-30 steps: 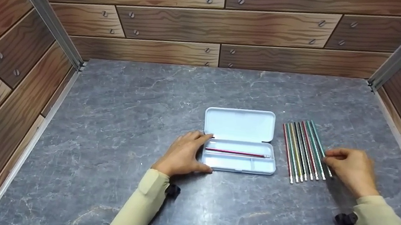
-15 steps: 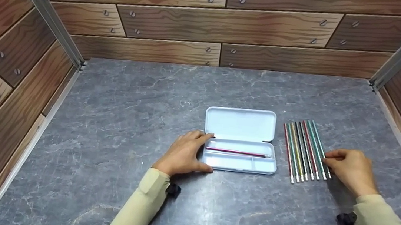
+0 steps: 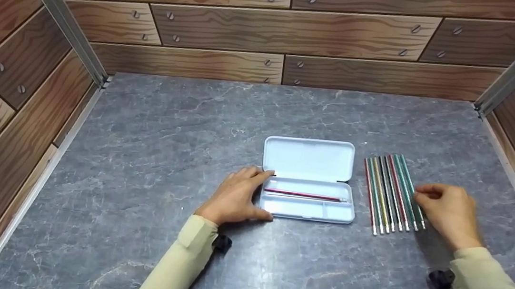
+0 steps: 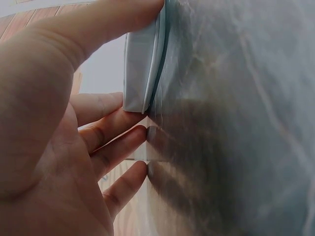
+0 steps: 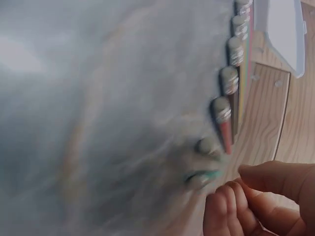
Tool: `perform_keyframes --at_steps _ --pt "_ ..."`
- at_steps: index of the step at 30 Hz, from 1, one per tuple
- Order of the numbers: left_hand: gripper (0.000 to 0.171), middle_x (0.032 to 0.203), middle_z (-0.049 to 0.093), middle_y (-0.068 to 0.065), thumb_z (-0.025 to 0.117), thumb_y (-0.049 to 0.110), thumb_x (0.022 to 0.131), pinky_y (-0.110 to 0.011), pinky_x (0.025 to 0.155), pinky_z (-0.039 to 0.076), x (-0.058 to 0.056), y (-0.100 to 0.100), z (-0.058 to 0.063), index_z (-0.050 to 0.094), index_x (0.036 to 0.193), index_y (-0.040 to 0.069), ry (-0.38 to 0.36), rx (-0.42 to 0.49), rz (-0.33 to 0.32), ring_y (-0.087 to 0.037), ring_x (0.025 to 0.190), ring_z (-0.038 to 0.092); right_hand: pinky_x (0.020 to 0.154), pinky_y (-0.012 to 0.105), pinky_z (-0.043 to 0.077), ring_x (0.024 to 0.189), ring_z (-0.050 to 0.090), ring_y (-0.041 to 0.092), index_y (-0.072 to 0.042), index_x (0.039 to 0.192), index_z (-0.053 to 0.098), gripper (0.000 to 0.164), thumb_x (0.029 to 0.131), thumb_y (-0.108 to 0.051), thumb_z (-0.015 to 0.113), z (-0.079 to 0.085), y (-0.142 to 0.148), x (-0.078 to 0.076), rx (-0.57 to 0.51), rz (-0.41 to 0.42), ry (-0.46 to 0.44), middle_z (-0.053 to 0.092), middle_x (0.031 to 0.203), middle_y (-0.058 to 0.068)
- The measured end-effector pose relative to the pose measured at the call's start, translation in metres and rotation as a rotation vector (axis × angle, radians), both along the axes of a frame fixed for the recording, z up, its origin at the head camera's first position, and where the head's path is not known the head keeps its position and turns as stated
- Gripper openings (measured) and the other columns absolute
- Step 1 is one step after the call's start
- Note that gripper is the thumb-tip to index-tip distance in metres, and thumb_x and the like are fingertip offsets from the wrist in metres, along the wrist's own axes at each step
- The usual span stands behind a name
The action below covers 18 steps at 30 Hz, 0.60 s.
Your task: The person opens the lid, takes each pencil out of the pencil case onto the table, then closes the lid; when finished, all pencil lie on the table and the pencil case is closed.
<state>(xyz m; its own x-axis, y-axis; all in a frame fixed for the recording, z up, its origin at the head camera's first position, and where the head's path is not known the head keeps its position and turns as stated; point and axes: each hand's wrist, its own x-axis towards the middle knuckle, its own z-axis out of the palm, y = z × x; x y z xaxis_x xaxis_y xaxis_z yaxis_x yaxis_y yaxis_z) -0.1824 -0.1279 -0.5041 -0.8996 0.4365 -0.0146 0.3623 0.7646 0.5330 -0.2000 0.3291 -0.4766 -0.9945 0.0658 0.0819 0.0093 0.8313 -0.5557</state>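
Note:
A pale blue pencil case point(image 3: 308, 159) lies with its lid folded back on the table. One red-and-dark pencil point(image 3: 302, 194) rests in its long rear compartment. My left hand point(image 3: 235, 199) holds the case's left end, thumb at the front edge and index finger near the hinge. To the right of the case, several pencils point(image 3: 389, 192) lie side by side, eraser ends toward me. My right hand point(image 3: 451, 213) pinches the rightmost green pencil point(image 3: 409, 177) between thumb and fingers. The right wrist view shows its blurred eraser end point(image 5: 199, 181) beside the curled fingers.
The grey marbled table point(image 3: 168, 125) carries the case and the pencils. Wood-patterned panels point(image 3: 288, 30) rise at the back and on both sides, with metal posts point(image 3: 58, 18) at the corners. A small black device point(image 3: 222, 243) sits at each wrist.
My right hand has shifted slightly away from me and to the left along the rightmost pencil. The left hand stays on the case.

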Motion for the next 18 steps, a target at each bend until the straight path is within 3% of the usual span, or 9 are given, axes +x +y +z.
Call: perform_keyframes --at_steps 3,7,9,13,18 --pt "0.107 0.152 0.062 -0.012 0.099 0.049 0.083 -0.053 0.122 0.047 -0.001 -0.001 -0.001 0.049 0.171 0.015 0.005 -0.001 -0.005 -0.032 0.144 0.058 0.074 0.006 0.044 0.087 0.062 -0.007 -0.001 0.122 0.084 0.027 0.100 -0.016 0.082 0.007 -0.018 -0.003 -0.050 0.076 0.067 0.084 0.116 0.024" --pt "0.106 0.152 0.062 -0.012 0.098 0.050 0.083 -0.053 0.121 0.048 -0.002 -0.002 0.000 0.049 0.170 0.016 0.012 -0.004 -0.005 -0.032 0.145 0.058 0.083 0.001 0.049 0.092 0.063 -0.016 -0.004 0.122 0.084 0.024 0.099 -0.009 0.084 0.012 -0.051 -0.007 -0.178 0.260 0.091 0.084 0.119 0.022" --pt "0.106 0.152 0.062 -0.012 0.098 0.050 0.083 -0.053 0.121 0.048 -0.002 -0.002 0.001 0.049 0.170 0.016 0.015 -0.005 -0.004 -0.032 0.144 0.058 0.087 0.005 0.053 0.096 0.067 -0.011 -0.004 0.120 0.085 0.023 0.098 -0.006 0.084 0.011 -0.069 -0.008 -0.215 0.364 0.080 0.085 0.117 0.018" --pt "0.107 0.153 0.062 -0.011 0.099 0.050 0.082 -0.052 0.121 0.048 -0.002 -0.002 0.002 0.049 0.171 0.016 0.016 -0.005 -0.002 -0.032 0.142 0.058 0.093 0.020 0.063 0.101 0.078 0.011 -0.007 0.117 0.086 0.021 0.096 -0.002 0.085 0.006 -0.097 -0.011 -0.166 0.554 0.074 0.085 0.113 0.009" --pt "0.107 0.155 0.062 -0.012 0.098 0.051 0.082 -0.051 0.122 0.048 -0.002 0.000 0.001 0.049 0.171 0.016 0.007 -0.011 -0.004 -0.032 0.143 0.058 0.092 0.039 0.068 0.100 0.081 0.024 -0.009 0.113 0.087 0.018 0.097 -0.003 0.084 -0.001 -0.114 -0.017 -0.067 0.689 0.081 0.085 0.107 0.003"
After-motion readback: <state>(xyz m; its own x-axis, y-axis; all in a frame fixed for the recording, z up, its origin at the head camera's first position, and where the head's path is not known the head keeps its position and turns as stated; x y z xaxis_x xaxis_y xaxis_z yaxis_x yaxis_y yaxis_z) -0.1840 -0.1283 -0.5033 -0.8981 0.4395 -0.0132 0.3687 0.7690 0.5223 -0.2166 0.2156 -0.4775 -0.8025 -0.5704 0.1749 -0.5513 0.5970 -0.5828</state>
